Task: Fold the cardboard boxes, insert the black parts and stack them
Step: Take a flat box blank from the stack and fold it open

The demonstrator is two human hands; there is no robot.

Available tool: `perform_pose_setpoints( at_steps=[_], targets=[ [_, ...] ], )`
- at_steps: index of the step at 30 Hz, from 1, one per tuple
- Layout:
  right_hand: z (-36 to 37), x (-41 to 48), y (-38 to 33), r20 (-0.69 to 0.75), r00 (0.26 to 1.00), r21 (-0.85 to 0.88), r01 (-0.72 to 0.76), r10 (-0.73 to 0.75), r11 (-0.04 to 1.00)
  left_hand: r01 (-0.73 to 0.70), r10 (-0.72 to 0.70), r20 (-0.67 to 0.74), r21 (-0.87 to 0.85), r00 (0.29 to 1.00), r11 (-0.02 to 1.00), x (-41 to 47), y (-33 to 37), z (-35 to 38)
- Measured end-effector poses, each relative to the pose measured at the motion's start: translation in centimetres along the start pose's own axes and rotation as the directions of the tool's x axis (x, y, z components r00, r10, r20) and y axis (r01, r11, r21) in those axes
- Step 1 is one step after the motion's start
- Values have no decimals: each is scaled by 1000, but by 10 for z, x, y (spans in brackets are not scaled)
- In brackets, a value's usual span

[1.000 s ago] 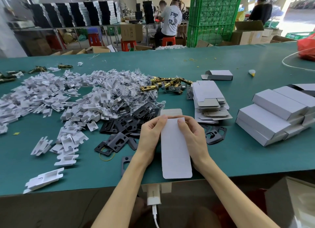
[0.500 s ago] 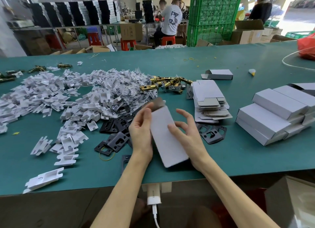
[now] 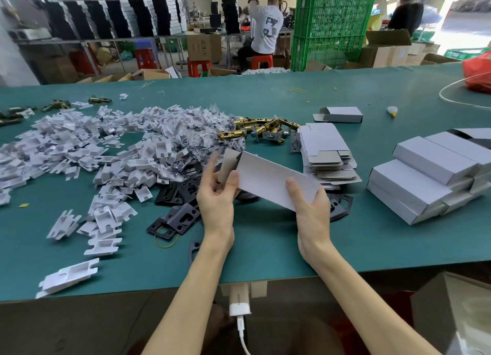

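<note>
both hands pinch the box blank by its ends; uneven squeeze may crease a panel, not the score

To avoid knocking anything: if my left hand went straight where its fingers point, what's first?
Past the flat white cardboard box your left hand holds, probably the heap of clear plastic bags; depth unclear.

The right hand covers the near corner of the flat white cardboard box blank and part of a black flat plate just right of it. Far left of the blank, the heap of white plastic inserts runs past the edge; far right, folded white boxes and a red plastic bag are cropped.
</note>
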State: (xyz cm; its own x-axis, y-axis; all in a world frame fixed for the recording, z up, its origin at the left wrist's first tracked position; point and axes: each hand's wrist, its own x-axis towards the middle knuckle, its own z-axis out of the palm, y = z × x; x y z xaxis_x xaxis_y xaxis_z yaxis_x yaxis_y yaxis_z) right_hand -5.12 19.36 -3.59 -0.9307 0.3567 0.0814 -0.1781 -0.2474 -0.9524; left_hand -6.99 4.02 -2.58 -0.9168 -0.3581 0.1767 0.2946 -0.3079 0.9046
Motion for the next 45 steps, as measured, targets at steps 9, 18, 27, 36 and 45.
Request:
perform_pose_setpoints(
  at_steps=[9,18,27,36,45],
  targets=[
    [0,0,-1,5,1000,79,3,-4,997,28,-32,58,75,998,997,-4,2,4],
    [0,-1,-4,37,999,117,-43,39,992,53,-56,36,88,998,995,-3,1,4],
    [1,-2,-5,44,997,155,-69,63,986,66,-67,11,64,998,996,-1,-2,1],
    [1,-3,-6,74,994,175,-88,76,981,51,-51,-9,98,999,994,0,-4,0],
    [0,-3,-7,55,996,173,-84,76,981,25,-28,23,127,999,992,2,-9,-1]
  ],
)
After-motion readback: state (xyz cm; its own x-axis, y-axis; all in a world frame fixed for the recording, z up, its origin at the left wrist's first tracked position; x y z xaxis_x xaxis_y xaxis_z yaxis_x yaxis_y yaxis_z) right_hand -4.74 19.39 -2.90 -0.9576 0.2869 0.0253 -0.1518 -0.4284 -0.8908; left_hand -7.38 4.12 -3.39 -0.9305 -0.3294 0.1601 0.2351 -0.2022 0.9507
